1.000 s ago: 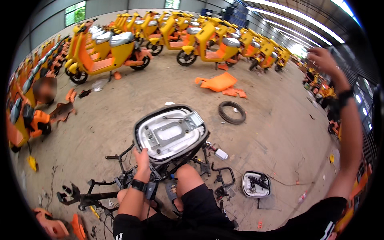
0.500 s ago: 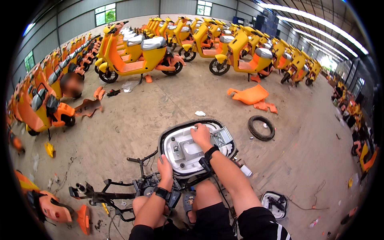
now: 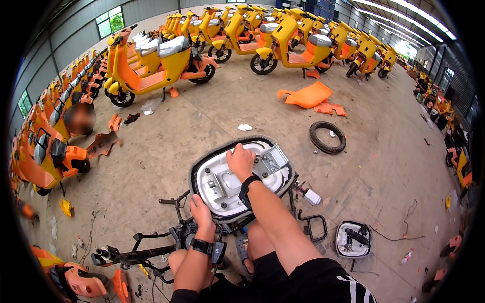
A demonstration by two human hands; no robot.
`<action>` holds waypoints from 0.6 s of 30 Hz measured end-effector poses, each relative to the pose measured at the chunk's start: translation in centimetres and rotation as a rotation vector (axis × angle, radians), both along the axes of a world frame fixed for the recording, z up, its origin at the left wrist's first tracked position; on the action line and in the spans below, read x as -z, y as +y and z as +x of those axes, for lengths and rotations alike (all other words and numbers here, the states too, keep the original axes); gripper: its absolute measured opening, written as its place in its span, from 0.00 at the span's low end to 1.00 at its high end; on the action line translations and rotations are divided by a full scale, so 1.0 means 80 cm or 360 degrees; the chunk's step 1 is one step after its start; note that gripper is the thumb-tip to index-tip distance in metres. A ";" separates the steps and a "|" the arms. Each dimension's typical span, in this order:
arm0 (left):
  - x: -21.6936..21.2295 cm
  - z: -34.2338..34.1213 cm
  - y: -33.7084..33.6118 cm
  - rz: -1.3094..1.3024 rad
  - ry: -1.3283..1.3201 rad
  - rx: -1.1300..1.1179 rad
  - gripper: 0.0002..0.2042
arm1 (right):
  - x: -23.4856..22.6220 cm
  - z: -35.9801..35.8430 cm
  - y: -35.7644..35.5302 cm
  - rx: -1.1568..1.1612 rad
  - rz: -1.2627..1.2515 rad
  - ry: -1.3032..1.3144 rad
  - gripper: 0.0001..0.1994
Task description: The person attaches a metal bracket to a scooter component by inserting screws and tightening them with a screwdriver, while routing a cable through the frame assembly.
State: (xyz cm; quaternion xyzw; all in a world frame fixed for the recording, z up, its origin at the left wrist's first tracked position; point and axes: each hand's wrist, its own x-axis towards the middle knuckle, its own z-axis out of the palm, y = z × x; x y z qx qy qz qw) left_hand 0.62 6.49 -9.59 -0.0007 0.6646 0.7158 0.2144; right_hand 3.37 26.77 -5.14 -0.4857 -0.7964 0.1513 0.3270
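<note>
An upturned scooter seat (image 3: 204, 194) lies over the black scooter frame (image 3: 134, 251) in front of me, showing its white underside and dark rim. Fixed to that underside are a metal bracket (image 3: 216, 188) on the left and a metal hinge plate (image 3: 274, 159) on the right. My left hand (image 3: 203, 213) grips the seat's near left edge, thumb up along the rim. Over the far middle of the underside is my right hand (image 3: 241, 160), fingers curled down beside the hinge plate. What its fingertips hold, if anything, is hidden.
A black tyre (image 3: 327, 137) and orange body panels (image 3: 306, 95) lie on the floor ahead. Rows of yellow scooters (image 3: 174, 65) stand beyond. To my right is a white tray-like shell with dark parts (image 3: 353, 240); an orange scooter body (image 3: 83, 280) lies at lower left.
The view has shifted, showing more floor on the right. My right hand stays on the seat's underside, slightly left of its earlier spot. My left hand keeps the seat edge.
</note>
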 end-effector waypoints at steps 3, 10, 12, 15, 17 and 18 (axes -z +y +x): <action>0.007 -0.004 0.003 0.0017 0.0013 -0.0040 0.22 | 0.002 0.005 0.011 -0.0146 -0.0114 -0.0021 0.15; 0.006 0.001 0.003 0.0089 -0.0095 -0.0061 0.22 | 0.003 0.010 0.015 -0.0247 -0.0153 0.0050 0.16; 0.006 0.000 0.005 0.0174 -0.0125 -0.0088 0.22 | 0.000 0.009 0.016 -0.0269 -0.0215 0.0007 0.16; -0.013 0.009 0.005 0.0126 -0.0135 -0.0116 0.21 | 0.001 0.013 0.016 -0.0309 -0.0254 0.0010 0.16; -0.022 0.012 0.007 0.0100 -0.0127 -0.0112 0.21 | -0.001 0.015 0.019 -0.0311 -0.0265 -0.0039 0.17; -0.023 0.012 0.006 0.0116 -0.0126 -0.0103 0.20 | 0.000 0.016 0.019 -0.0321 -0.0269 -0.0049 0.16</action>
